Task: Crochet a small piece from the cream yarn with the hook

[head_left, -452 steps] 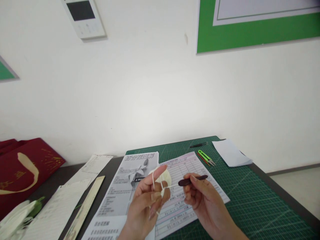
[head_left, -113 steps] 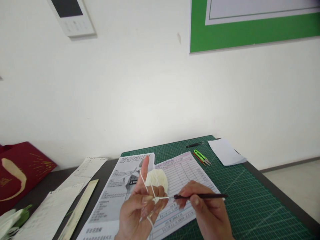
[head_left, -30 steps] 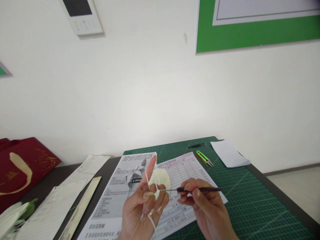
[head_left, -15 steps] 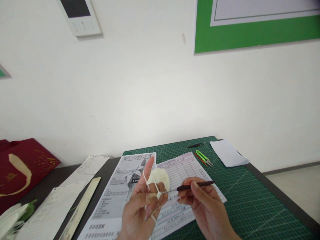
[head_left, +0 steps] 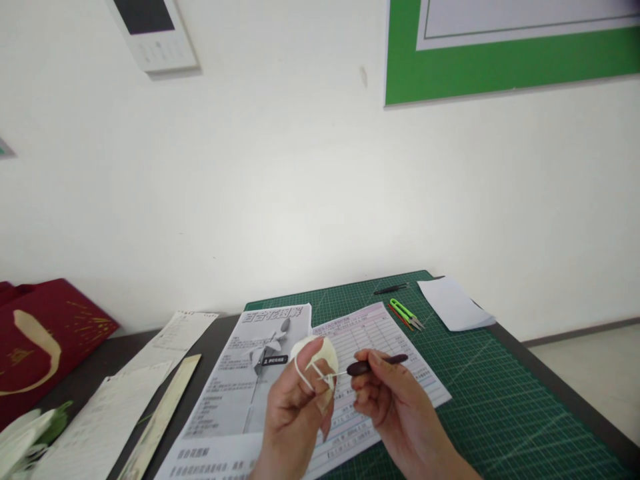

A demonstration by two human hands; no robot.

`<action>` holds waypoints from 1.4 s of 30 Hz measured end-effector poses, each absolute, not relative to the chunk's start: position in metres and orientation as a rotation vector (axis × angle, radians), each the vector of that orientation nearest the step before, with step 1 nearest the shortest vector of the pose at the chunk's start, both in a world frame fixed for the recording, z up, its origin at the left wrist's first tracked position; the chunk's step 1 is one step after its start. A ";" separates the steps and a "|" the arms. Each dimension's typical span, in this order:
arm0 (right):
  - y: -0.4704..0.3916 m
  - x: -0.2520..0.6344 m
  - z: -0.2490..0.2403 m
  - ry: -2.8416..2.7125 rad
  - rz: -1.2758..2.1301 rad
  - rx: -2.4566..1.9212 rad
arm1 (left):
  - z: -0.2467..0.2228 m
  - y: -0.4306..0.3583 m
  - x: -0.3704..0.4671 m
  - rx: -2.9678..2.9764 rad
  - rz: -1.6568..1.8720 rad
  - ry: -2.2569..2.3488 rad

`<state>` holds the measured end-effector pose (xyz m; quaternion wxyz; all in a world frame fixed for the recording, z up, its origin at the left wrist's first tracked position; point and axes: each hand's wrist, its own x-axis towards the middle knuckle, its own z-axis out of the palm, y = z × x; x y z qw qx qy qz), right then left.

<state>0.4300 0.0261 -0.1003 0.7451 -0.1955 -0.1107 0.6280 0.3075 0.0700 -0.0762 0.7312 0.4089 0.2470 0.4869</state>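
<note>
My right hand (head_left: pixel 393 393) is closed round the dark handle of a crochet hook (head_left: pixel 361 367), its thin metal shaft pointing left. The hook's tip meets white yarn (head_left: pixel 318 371) at the fingers of my left hand (head_left: pixel 297 410). That left hand is closed, thumb and fingertips pinching the yarn, with a strand looped round its bent index finger. The small piece in the pinch is mostly hidden by the fingers. Right behind my left fingers a round, cream-white yarn ball (head_left: pixel 327 350) shows over the printed sheets.
Under my hands lie a printed picture sheet (head_left: pixel 225 393) and a ruled form (head_left: pixel 395 340) on a green cutting mat (head_left: pixel 500 393). Green thread snips (head_left: pixel 404 312), dark tweezers (head_left: pixel 391 289) and white paper (head_left: pixel 455 305) lie right. Handwritten sheets (head_left: pixel 115 407) and a red bag (head_left: pixel 65 327) are left.
My left index finger has bent down from its raised position, and the left hand has turned. The hook in my right hand has shifted slightly left, its handle end now pointing a little higher.
</note>
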 end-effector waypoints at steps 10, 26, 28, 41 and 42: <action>0.018 0.421 -0.104 -0.661 0.762 -0.787 | -0.070 0.064 0.324 0.718 1.098 0.565; 0.018 0.422 -0.107 -0.873 0.691 -0.715 | -0.072 0.089 0.308 0.386 0.793 0.154; 0.019 0.421 -0.112 -0.761 0.805 -0.669 | -0.070 0.089 0.307 0.394 0.808 0.157; 0.022 0.426 -0.109 -0.503 1.048 -0.540 | -0.065 0.089 0.306 0.445 0.836 0.195; 0.022 0.426 -0.109 -0.507 1.050 -0.539 | -0.065 0.089 0.306 0.450 0.839 0.191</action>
